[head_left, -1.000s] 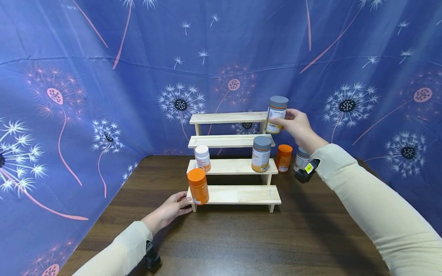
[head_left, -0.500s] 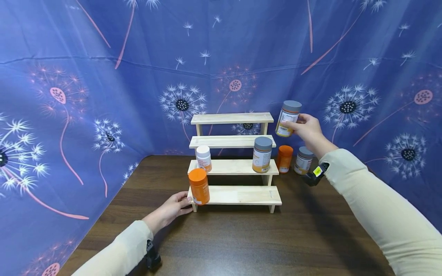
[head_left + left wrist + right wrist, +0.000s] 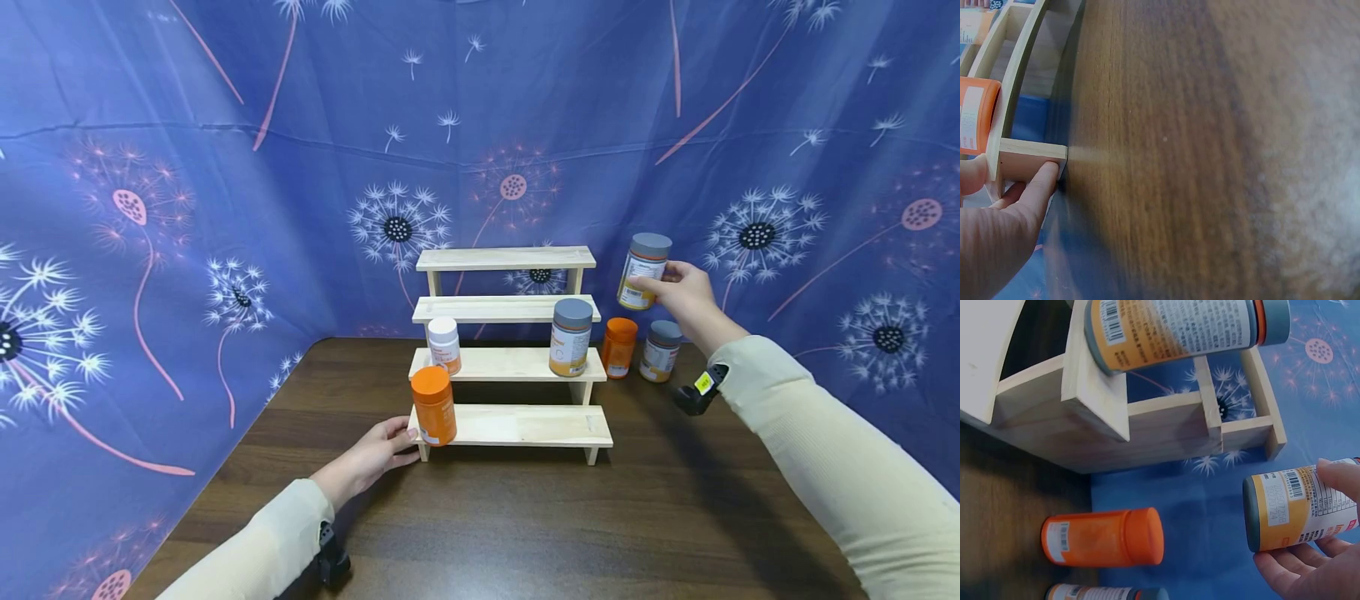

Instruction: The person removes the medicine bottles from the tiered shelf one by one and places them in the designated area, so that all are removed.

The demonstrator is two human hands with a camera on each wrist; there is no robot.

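Observation:
My right hand (image 3: 688, 293) grips a grey-lidded supplement bottle (image 3: 643, 273) with a white and yellow label, held in the air right of the stepped wooden shelf (image 3: 517, 427). In the right wrist view the thumb lies on one side of this bottle (image 3: 1300, 503), fingers on the other. At the shelf's lower left end, my left hand (image 3: 375, 457) holds the corner of the bottom step; the left wrist view shows the fingertips against the shelf leg (image 3: 1029, 159). Beside that hand an orange bottle (image 3: 433, 408) stands on the bottom step.
On the second step stand a small white bottle (image 3: 443, 343) at left and another grey-lidded bottle (image 3: 570, 340) at right. Behind the shelf's right side, an orange bottle (image 3: 618, 350) and a grey-lidded jar (image 3: 660, 354) stand on the brown table (image 3: 510, 525). A blue cloth (image 3: 300, 208) hangs behind.
My right hand has carried the grey-lidded bottle rightward and down, away from the shelf's top step. The left hand keeps its place at the shelf corner.

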